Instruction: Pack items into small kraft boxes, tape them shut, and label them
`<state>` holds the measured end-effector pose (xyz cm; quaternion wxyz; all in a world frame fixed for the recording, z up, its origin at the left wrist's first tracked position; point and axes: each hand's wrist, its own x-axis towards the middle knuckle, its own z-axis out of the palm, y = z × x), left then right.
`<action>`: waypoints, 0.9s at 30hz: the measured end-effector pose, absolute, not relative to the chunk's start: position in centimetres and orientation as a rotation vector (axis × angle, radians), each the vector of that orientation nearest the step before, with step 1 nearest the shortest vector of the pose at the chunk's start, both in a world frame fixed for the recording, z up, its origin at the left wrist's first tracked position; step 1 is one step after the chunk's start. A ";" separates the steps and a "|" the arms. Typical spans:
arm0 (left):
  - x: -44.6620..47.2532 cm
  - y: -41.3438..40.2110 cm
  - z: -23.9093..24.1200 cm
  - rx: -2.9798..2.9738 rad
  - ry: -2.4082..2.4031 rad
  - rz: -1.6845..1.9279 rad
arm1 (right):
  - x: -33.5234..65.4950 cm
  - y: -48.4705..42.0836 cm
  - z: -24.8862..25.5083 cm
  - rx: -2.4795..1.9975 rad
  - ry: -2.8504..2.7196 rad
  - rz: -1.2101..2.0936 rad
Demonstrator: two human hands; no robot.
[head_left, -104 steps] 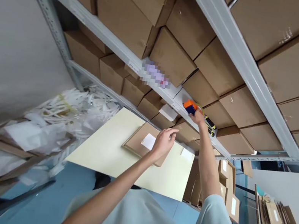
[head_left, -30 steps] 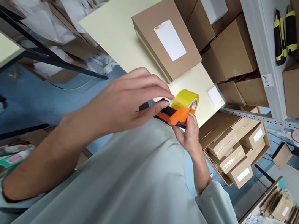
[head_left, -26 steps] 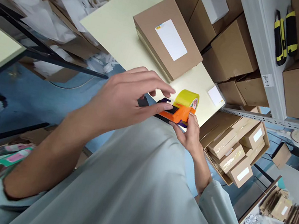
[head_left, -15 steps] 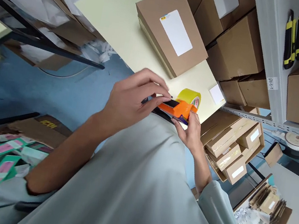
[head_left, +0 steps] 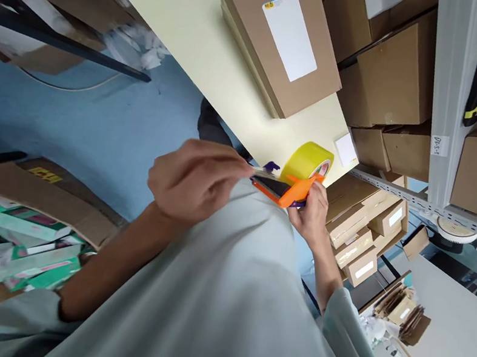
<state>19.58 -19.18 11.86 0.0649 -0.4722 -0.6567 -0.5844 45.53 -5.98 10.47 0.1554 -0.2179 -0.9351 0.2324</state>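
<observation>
Got my right fingers clamped round orange plastic dispenser, yellow tape roll aboard; left fingers pinching pale strip.

A smooth blue floor spreads across the left side, beneath a dark metal bar that slants down from the left edge. A pale cream bench runs diagonally through the upper middle, its surface evenly lit with a soft sheen. Beside it, on the right, stands a light grey metal shelf, stacked with brown cartons. Farther right, partly hidden behind the shelf's perforated edge, is a round white fan; below that spreads a plain pale grey surface, apparently a wall.
</observation>
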 end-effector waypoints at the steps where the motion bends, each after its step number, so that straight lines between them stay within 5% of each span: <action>1: 19.5 -19.2 11.1 -1.350 -2.044 -1.806 | 46.0 -5.6 10.1 -0.661 -2.700 0.654; 14: 20.7 -11.1 -12.3 -0.720 -2.688 -2.364 | 45.3 -4.3 -1.6 -1.492 -3.192 0.371; 27: 21.3 -4.3 -16.1 -0.229 -2.604 -2.635 | 42.7 -3.3 -8.4 -1.686 -3.029 0.126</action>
